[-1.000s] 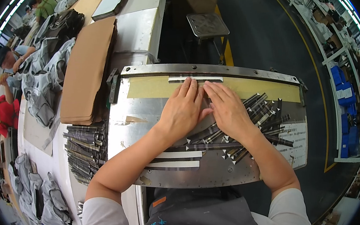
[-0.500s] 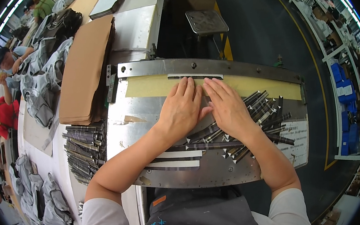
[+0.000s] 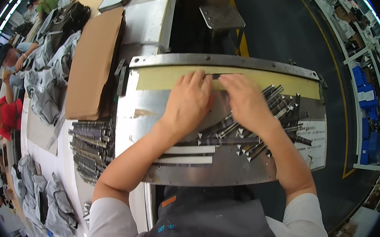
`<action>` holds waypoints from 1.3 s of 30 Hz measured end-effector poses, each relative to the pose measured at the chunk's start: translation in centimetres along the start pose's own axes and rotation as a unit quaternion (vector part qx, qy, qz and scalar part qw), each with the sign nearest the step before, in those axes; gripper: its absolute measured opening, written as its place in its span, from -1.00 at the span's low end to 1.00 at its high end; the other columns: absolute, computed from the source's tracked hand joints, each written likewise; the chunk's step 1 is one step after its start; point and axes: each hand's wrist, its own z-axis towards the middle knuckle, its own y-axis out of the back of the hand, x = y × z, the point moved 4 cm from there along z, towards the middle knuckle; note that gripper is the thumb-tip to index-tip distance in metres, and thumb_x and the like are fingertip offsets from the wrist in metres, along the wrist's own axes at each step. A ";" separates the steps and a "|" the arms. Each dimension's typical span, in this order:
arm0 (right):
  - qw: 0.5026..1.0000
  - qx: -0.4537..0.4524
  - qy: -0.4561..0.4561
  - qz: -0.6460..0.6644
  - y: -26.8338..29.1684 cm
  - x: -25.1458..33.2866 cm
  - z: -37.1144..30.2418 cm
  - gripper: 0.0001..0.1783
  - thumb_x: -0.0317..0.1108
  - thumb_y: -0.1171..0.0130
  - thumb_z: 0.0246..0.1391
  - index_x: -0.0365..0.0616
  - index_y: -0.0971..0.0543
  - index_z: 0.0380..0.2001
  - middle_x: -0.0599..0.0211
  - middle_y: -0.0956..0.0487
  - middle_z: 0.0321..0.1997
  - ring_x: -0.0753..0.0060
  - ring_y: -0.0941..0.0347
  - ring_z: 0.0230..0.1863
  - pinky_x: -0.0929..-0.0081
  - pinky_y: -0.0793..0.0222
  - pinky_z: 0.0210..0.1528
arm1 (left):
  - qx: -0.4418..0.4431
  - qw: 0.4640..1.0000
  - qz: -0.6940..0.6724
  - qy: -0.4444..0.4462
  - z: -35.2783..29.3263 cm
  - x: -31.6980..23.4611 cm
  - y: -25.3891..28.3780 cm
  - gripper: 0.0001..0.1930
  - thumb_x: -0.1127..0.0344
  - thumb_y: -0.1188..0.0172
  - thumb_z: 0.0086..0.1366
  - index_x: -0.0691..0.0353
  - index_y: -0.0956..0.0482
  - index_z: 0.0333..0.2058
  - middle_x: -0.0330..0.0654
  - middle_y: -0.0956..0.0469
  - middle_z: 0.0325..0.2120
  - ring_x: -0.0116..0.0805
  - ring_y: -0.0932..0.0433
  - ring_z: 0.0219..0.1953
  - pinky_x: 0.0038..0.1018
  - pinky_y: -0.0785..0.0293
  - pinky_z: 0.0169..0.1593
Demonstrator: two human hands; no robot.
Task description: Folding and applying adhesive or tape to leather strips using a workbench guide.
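Observation:
A narrow dark strip (image 3: 215,76) lies along the yellow band (image 3: 158,79) at the far side of a metal work plate (image 3: 129,124). My left hand (image 3: 189,95) has its fingers bent and closed on the strip's left part. The right end is between the fingers of my right hand (image 3: 245,97), which are slightly blurred; both hands cover much of the strip. Under and beside my right forearm lies a loose heap of dark strips with white tips (image 3: 284,105). Two white-faced strips (image 3: 186,151) rest on the plate nearer to me, by my left forearm.
A raised metal bar (image 3: 225,59) edges the plate's far side. To the left are a stack of brown cardboard sheets (image 3: 95,63), a pile of dark strips (image 3: 90,148) and grey bags (image 3: 43,96). Another person in red (image 3: 9,115) is farther left. A stool (image 3: 222,16) stands beyond the bar.
Both hands' fingers were laid flat along the strip at the bar; now they are bent around it. The strip has come slightly away from the bar and its white edge no longer shows.

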 end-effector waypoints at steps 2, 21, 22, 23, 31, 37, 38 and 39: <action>0.999 -0.022 -0.024 0.005 1.4 0.2 0.1 -0.74 -0.58 -0.10 -0.07 -0.28 -0.58 -0.24 0.15 -0.56 -0.22 0.04 -0.44 -0.08 0.18 -0.35 0.04 | 0.010 1.000 -0.008 0.012 0.5 0.1 2.4 -0.64 0.29 -0.31 0.14 0.35 -0.50 -0.13 0.03 -0.52 -0.17 0.04 -0.51 -0.11 -0.18 -0.42 0.01; 0.929 0.236 0.059 0.280 0.5 5.5 -1.9 -0.80 -0.54 -0.25 -0.13 -0.21 -0.61 -0.34 0.26 -0.55 -0.27 0.17 -0.47 -0.11 0.30 -0.45 -0.08 | 0.109 0.991 0.043 -0.057 -12.7 -4.0 6.6 -0.62 0.44 -0.36 -0.18 0.27 -0.55 -0.28 -0.18 -0.49 -0.31 -0.19 -0.51 -0.23 -0.35 -0.51 -0.24; 0.929 0.234 0.059 0.280 0.3 5.3 -1.8 -0.80 -0.54 -0.25 -0.13 -0.21 -0.61 -0.34 0.26 -0.55 -0.27 0.17 -0.47 -0.11 0.30 -0.45 -0.08 | 0.087 0.996 0.024 -0.021 -12.6 -3.4 7.1 -0.65 0.47 -0.34 -0.18 0.27 -0.55 -0.30 -0.18 -0.49 -0.38 -0.19 -0.52 -0.30 -0.36 -0.52 -0.28; 0.928 0.234 0.063 0.283 0.2 5.2 -1.8 -0.81 -0.55 -0.26 -0.13 -0.21 -0.60 -0.34 0.27 -0.54 -0.28 0.19 -0.46 -0.14 0.33 -0.43 -0.11 | 0.064 0.998 0.005 0.015 -12.5 -2.7 7.5 -0.67 0.51 -0.32 -0.19 0.27 -0.56 -0.33 -0.18 -0.49 -0.45 -0.19 -0.53 -0.38 -0.37 -0.52 -0.33; 0.904 0.245 -0.021 0.348 0.8 5.9 -1.4 -0.48 -0.43 -0.37 -0.06 -0.16 -0.52 0.03 0.26 -0.51 -0.16 0.40 -0.48 -0.32 0.47 -0.48 -0.25 | -0.036 0.926 -0.278 0.252 -10.4 0.7 10.0 -0.89 0.62 -0.11 0.11 0.43 -0.54 -0.35 -0.16 -0.59 -0.43 -0.48 -0.60 -0.33 -0.53 -0.54 -0.18; 0.768 0.182 -0.192 0.583 0.3 5.8 -1.5 -0.60 -0.34 -0.26 0.19 -0.32 -0.53 0.04 0.23 -0.62 -0.36 0.62 -0.53 -0.47 0.67 -0.48 -0.39 | 0.033 0.880 -0.373 0.292 -8.1 -1.3 7.3 -0.90 0.50 -0.19 0.30 0.41 -0.59 -0.25 -0.29 -0.60 -0.42 -0.63 -0.54 -0.34 -0.63 -0.49 -0.21; 0.776 0.149 -0.192 0.582 0.1 5.8 -1.5 -0.69 -0.34 -0.17 0.26 -0.40 -0.58 -0.07 0.25 -0.61 -0.54 0.60 -0.55 -0.48 0.67 -0.47 -0.41 | -0.005 0.871 -0.397 0.290 -8.0 -1.3 7.2 -0.87 0.43 -0.20 0.31 0.40 -0.60 -0.27 -0.29 -0.60 -0.47 -0.64 -0.50 -0.41 -0.63 -0.44 -0.31; 0.777 0.147 -0.191 0.581 0.1 5.5 -1.4 -0.69 -0.34 -0.17 0.26 -0.40 -0.58 -0.07 0.25 -0.61 -0.54 0.60 -0.55 -0.48 0.67 -0.47 -0.41 | -0.043 0.860 -0.420 0.287 -7.9 -1.1 7.1 -0.83 0.35 -0.22 0.33 0.38 -0.60 -0.28 -0.29 -0.59 -0.51 -0.65 -0.45 -0.48 -0.64 -0.39 -0.40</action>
